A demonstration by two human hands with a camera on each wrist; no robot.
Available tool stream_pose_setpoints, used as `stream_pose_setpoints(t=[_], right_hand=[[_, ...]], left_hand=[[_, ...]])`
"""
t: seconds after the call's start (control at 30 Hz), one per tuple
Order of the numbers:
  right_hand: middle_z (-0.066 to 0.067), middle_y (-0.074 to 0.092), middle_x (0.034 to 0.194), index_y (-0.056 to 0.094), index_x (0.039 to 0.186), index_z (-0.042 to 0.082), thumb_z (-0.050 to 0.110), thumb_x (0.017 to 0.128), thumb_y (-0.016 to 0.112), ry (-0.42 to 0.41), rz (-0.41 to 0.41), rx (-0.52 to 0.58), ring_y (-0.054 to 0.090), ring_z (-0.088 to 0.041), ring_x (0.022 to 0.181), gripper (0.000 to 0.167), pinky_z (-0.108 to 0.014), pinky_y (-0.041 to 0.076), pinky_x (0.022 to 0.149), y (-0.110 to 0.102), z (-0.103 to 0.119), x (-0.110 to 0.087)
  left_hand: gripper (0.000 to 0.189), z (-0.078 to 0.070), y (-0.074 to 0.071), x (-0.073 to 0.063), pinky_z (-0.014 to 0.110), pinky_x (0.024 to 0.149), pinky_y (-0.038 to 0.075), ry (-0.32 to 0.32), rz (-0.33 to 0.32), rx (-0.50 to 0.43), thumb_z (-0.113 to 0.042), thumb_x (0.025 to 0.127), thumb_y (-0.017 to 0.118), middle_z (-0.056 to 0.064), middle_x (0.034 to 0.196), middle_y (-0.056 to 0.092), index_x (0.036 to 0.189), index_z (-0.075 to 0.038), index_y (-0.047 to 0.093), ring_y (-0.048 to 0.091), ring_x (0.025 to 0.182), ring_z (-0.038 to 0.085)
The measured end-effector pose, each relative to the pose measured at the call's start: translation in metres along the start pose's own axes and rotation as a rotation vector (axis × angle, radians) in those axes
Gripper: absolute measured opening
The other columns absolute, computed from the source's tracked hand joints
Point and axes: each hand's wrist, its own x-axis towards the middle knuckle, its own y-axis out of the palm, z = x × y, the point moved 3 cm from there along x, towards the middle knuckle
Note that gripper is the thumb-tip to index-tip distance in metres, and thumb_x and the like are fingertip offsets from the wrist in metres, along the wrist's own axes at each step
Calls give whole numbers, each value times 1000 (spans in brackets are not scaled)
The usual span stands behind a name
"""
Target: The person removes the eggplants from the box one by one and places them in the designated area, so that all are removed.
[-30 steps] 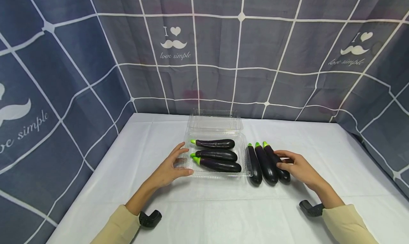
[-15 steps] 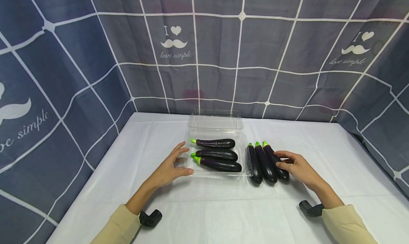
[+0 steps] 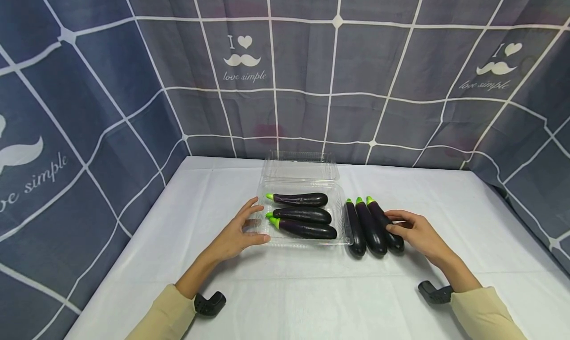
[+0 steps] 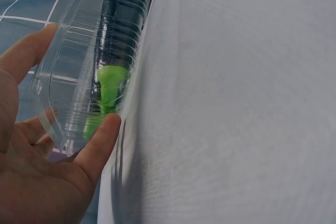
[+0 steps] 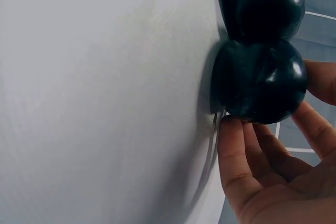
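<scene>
A clear plastic clamshell container (image 3: 342,225) lies with its lid folded back, three dark purple eggplants (image 3: 307,229) side by side in it. My left hand (image 3: 233,237) holds its left end, thumb at the front corner and fingers at the side; the left wrist view shows the fingertips against the ribbed wall (image 4: 58,82). Just right of the container, three more eggplants lie with green stems pointing away: the left one (image 3: 355,231), the middle one (image 3: 371,231) and the right one (image 3: 395,244). My right hand (image 3: 416,233) grips the right eggplant along its outer side.
White cloth (image 3: 303,290) covers the table. Dark grey-blue curtains (image 3: 303,68) with white grid lines surround its back and sides. The transparent lid (image 3: 300,171) reaches toward the back curtain. A black device (image 3: 210,304) is worn on each wrist.
The three loose eggplants sit slightly closer together than a second ago. My right hand has shifted a touch to the right; the left hand and container stay in place.
</scene>
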Motion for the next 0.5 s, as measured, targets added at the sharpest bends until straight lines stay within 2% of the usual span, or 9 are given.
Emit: stream_pose_setpoints(t=[0.1,0.37,0.5], right_hand=[[-22,61,125,55,136,-1,22,97,64,2,-7,-4,60,-26,106,46,-29,48,82,-1,1,-1],[-22,62,124,54,137,-1,22,98,63,9,-23,38,61,-10,100,46,-24,49,81,-3,3,-3],[-22,62,124,53,137,-2,22,99,62,16,-20,53,61,-8,99,46,-23,50,81,-3,5,-4]], left_hand=[[82,0,0,0,40,98,48,3,2,-5,-23,84,81,1,164,6,149,-4,37,33,138,42],[82,0,0,0,39,97,49,4,6,-10,-23,84,81,2,164,6,149,-3,36,33,138,43],[82,-1,0,0,39,97,49,2,7,-15,-23,84,81,2,164,6,150,-3,36,33,138,43]])
